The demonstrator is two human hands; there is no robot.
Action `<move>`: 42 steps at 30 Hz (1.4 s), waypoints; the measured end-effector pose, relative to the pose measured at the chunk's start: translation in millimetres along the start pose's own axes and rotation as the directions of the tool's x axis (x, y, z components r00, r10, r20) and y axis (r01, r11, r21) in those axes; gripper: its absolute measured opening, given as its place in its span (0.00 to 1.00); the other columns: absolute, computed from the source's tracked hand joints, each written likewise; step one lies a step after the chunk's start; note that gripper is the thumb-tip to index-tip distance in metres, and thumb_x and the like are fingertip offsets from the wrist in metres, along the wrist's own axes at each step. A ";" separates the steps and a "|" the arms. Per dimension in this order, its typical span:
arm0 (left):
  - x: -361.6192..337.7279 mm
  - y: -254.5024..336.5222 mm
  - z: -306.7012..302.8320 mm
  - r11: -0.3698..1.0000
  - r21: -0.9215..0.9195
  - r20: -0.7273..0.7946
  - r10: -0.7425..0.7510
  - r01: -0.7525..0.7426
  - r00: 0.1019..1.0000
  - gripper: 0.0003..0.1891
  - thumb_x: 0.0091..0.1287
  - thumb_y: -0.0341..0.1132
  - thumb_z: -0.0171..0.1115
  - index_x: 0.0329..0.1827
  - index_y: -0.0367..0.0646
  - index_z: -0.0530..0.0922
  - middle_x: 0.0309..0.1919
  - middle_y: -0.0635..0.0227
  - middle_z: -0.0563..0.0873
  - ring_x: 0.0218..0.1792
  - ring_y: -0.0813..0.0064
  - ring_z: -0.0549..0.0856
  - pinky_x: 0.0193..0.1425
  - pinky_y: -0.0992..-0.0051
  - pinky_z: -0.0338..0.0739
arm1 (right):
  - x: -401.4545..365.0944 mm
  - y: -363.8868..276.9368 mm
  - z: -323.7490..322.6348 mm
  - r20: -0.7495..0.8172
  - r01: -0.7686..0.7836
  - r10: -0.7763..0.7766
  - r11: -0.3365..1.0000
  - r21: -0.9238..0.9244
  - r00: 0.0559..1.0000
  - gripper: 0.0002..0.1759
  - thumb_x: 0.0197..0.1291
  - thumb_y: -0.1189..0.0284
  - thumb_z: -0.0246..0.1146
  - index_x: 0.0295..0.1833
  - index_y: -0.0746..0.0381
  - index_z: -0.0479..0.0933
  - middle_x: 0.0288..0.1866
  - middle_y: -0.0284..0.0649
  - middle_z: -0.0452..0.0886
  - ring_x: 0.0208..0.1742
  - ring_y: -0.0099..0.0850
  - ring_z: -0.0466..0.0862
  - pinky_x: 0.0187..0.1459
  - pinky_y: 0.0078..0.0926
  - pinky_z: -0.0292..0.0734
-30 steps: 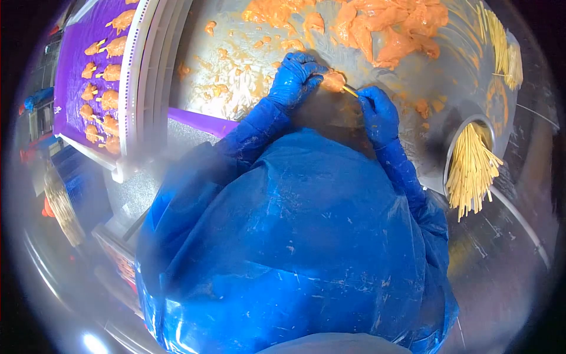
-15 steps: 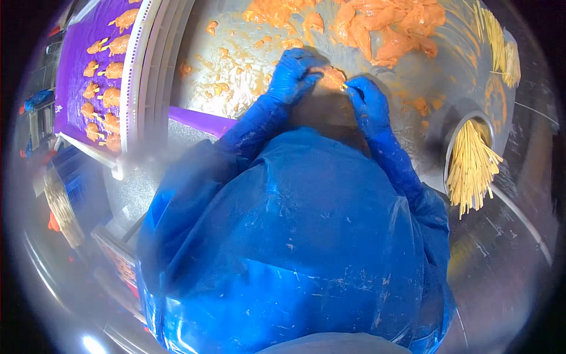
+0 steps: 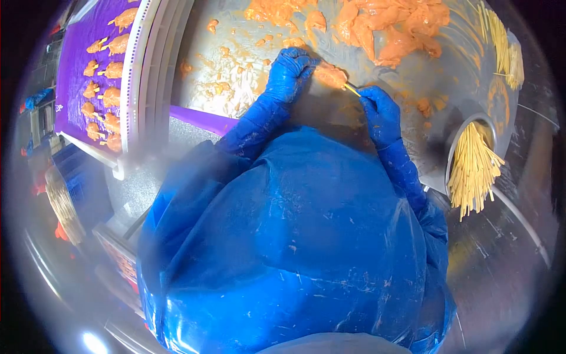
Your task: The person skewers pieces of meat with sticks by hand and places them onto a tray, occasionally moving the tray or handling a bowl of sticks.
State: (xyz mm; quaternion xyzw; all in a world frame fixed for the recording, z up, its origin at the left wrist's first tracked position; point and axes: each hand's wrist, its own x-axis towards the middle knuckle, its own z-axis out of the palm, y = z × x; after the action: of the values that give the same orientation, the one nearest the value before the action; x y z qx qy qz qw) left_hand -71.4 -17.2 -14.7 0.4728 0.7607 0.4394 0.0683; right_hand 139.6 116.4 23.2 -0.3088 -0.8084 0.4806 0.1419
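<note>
A piece of marinated raw meat point(image 3: 331, 75) is held over the steel table, with a wooden skewer point(image 3: 352, 89) sticking out of its right end. My left hand point(image 3: 290, 74), in a blue glove, pinches the meat's left end. The gloved fingers of my right hand point(image 3: 379, 109) are closed on the free end of the skewer. Above my hands lies a heap of orange marinated meat point(image 3: 392, 29), with smaller scraps to its left. The skewer's other end is hidden inside the meat.
To the left, white stacked trays point(image 3: 140, 76) carry a purple sheet point(image 3: 73, 82) with rows of skewered meat. A round metal container point(image 3: 490, 125) at the right holds a bundle of skewers point(image 3: 473, 168). More skewers point(image 3: 501, 50) lie at the table's upper right.
My right hand has moved right and slightly down, away from the meat, and more of the skewer shows. My left hand stays at the meat's left end.
</note>
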 end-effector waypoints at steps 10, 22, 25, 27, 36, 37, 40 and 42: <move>1.3 0.4 2.7 0.999 -0.001 -0.035 0.052 -0.052 0.998 0.10 0.56 0.27 0.71 0.42 0.47 0.87 0.40 0.62 0.84 0.44 0.58 0.81 0.48 0.65 0.78 | 14.0 1.4 16.7 0.012 0.037 -0.037 0.999 -0.030 0.999 0.06 0.63 0.77 0.63 0.44 0.65 0.80 0.35 0.39 0.81 0.37 0.25 0.80 0.42 0.25 0.76; -5.4 30.8 1.7 0.923 0.258 0.202 0.237 -0.285 0.950 0.31 0.58 0.39 0.66 0.68 0.48 0.72 0.65 0.56 0.75 0.65 0.50 0.72 0.71 0.54 0.66 | -9.4 27.5 -11.4 0.126 -0.228 0.206 0.954 0.193 0.970 0.05 0.64 0.74 0.65 0.42 0.64 0.80 0.33 0.32 0.81 0.32 0.19 0.78 0.36 0.20 0.75; -10.3 39.7 14.4 0.920 0.278 0.336 0.178 -0.278 0.925 0.37 0.60 0.41 0.64 0.74 0.45 0.64 0.71 0.55 0.69 0.73 0.51 0.66 0.76 0.53 0.58 | -9.7 31.6 -6.1 0.109 -0.143 0.125 0.975 0.171 0.986 0.04 0.63 0.75 0.64 0.40 0.64 0.80 0.30 0.32 0.80 0.30 0.19 0.78 0.33 0.19 0.74; -8.6 43.6 15.5 0.911 0.289 0.364 0.179 -0.293 0.914 0.39 0.59 0.41 0.65 0.75 0.43 0.62 0.72 0.55 0.68 0.74 0.51 0.64 0.78 0.52 0.55 | -7.0 28.8 0.2 0.100 -0.241 0.225 0.945 0.220 0.969 0.03 0.63 0.75 0.63 0.39 0.64 0.79 0.28 0.32 0.79 0.27 0.20 0.77 0.31 0.20 0.74; -12.8 41.7 29.2 0.901 0.279 0.339 0.230 -0.331 0.912 0.33 0.65 0.38 0.58 0.74 0.42 0.64 0.71 0.51 0.69 0.72 0.50 0.67 0.76 0.53 0.59 | 0.4 30.2 8.5 0.054 -0.159 0.154 0.982 0.101 0.987 0.03 0.63 0.76 0.63 0.38 0.64 0.79 0.27 0.33 0.78 0.25 0.19 0.77 0.28 0.21 0.73; -13.3 42.3 33.3 0.894 0.272 0.349 0.252 -0.355 0.902 0.32 0.65 0.38 0.57 0.74 0.41 0.64 0.71 0.51 0.69 0.72 0.51 0.68 0.76 0.53 0.59 | 1.4 31.8 10.1 0.054 -0.155 0.150 0.983 0.102 0.987 0.03 0.63 0.76 0.63 0.38 0.64 0.79 0.27 0.33 0.78 0.25 0.19 0.77 0.28 0.21 0.73; -10.3 45.4 36.1 0.884 0.248 0.389 0.284 -0.397 0.876 0.37 0.62 0.43 0.63 0.74 0.42 0.63 0.71 0.51 0.69 0.72 0.51 0.67 0.77 0.53 0.57 | 4.6 36.7 12.2 0.047 -0.111 0.107 0.989 0.102 0.993 0.03 0.63 0.76 0.64 0.38 0.64 0.79 0.27 0.32 0.78 0.25 0.19 0.76 0.28 0.21 0.73; -12.1 48.4 35.1 0.883 0.228 0.423 0.290 -0.410 0.859 0.42 0.58 0.48 0.69 0.75 0.42 0.62 0.72 0.50 0.67 0.73 0.50 0.65 0.78 0.53 0.55 | 3.8 40.7 13.3 0.041 -0.090 0.088 0.994 0.061 0.995 0.03 0.63 0.75 0.64 0.38 0.64 0.79 0.27 0.32 0.78 0.25 0.19 0.76 0.28 0.21 0.73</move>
State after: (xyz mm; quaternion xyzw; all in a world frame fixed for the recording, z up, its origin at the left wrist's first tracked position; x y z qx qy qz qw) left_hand -14.7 2.6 -4.2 0.6846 0.6925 0.2205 0.0559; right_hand 144.4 123.8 -19.0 -0.3308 -0.7808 0.5175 0.1145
